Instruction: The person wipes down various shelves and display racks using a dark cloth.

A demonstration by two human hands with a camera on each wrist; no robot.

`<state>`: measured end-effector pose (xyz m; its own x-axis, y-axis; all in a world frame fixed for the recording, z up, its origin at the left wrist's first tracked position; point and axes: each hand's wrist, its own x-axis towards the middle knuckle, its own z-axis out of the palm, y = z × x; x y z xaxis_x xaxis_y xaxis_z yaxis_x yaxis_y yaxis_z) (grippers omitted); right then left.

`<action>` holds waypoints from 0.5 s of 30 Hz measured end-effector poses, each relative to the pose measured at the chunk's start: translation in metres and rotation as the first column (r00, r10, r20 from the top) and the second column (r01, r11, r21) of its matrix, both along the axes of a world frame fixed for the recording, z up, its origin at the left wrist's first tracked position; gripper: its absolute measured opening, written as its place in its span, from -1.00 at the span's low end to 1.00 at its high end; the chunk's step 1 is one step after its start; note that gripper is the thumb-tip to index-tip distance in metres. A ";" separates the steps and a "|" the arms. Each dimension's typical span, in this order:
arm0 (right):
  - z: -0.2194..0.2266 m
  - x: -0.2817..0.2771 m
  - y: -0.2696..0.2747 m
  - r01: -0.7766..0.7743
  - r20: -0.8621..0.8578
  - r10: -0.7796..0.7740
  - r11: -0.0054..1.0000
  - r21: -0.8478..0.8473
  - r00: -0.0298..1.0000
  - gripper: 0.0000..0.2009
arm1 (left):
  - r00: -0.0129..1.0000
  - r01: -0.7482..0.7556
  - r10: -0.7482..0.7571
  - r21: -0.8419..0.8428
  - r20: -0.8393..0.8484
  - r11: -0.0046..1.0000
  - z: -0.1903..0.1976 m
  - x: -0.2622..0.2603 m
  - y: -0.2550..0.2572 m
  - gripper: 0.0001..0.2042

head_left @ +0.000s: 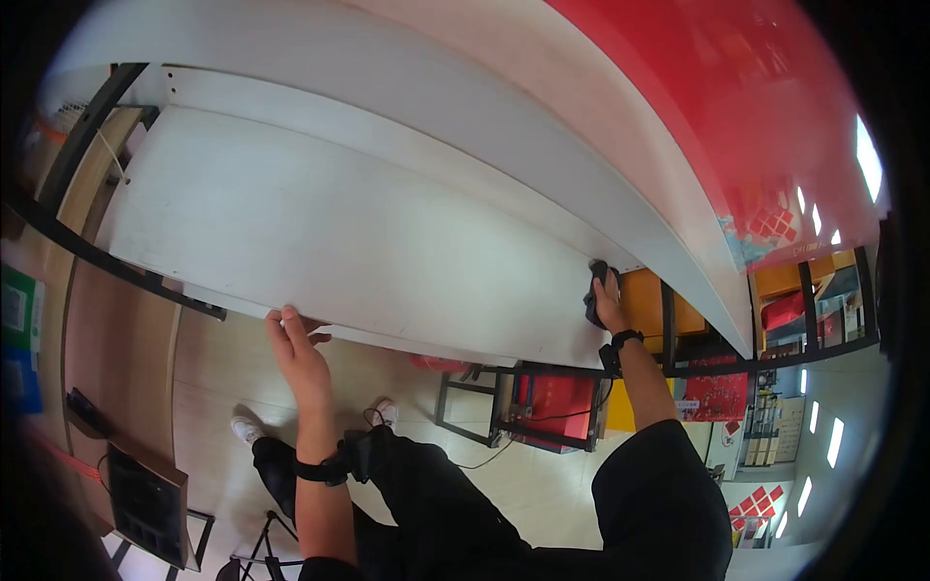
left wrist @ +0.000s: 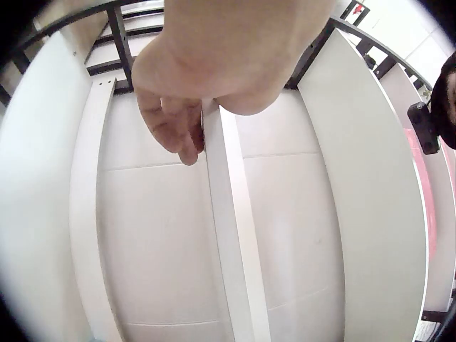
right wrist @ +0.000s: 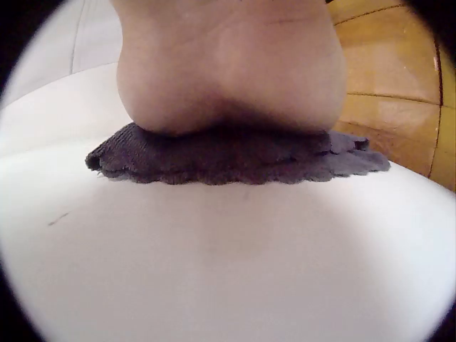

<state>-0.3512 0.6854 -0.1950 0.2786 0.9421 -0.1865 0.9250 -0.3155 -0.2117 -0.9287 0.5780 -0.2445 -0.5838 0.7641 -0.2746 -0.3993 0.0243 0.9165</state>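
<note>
A long white shelf board [head_left: 368, 232] spans the head view. At its right end the right hand [head_left: 607, 302] presses a dark cloth [head_left: 593, 295] flat on the board. In the right wrist view the heel of the right hand [right wrist: 228, 71] lies on top of the dark ribbed cloth [right wrist: 235, 160], its fingers hidden. The left hand [head_left: 302, 363] touches the board's front edge with its fingertips, near the middle left. In the left wrist view the left hand [left wrist: 214, 64] is at the edge of a white board [left wrist: 231, 214], the fingers partly hidden.
A black metal frame [head_left: 126, 266] holds the shelf at the left. Above it are another white board and a red glossy panel [head_left: 717, 107]. Orange boxes [head_left: 641, 300] stand beyond the right end. Below are a red box [head_left: 554, 402], a black stand and a tripod [head_left: 266, 552].
</note>
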 end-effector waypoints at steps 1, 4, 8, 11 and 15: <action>-0.010 0.015 0.005 0.027 0.018 -0.028 0.998 0.049 0.999 -0.31 | 1.000 -0.009 0.009 0.005 0.013 1.000 -0.001 0.001 0.000 -0.67; -0.009 0.040 0.024 0.059 0.054 -0.060 0.998 0.008 0.997 -0.35 | 1.000 -0.008 0.008 -0.001 0.011 1.000 -0.004 0.001 0.002 -0.68; 0.021 0.013 0.008 0.172 0.066 -0.162 0.966 -0.192 0.985 -0.43 | 1.000 0.019 -0.019 -0.005 0.016 1.000 0.000 -0.001 0.001 -0.67; -0.019 0.064 -0.024 -0.074 0.017 0.073 0.995 0.069 0.997 -0.45 | 0.998 0.040 -0.038 -0.039 0.049 0.998 0.005 -0.002 0.000 -0.68; -0.046 0.078 -0.077 -0.215 0.513 0.215 0.975 -0.060 0.831 -0.62 | 0.995 0.084 -0.083 -0.036 0.051 0.996 0.007 -0.004 -0.001 -0.68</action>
<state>-0.2731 0.6080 -0.2409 0.1250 0.9894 -0.0737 0.9452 -0.0962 0.3120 -0.9327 0.5768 -0.2372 -0.5034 0.7981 -0.3309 -0.4389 0.0937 0.8936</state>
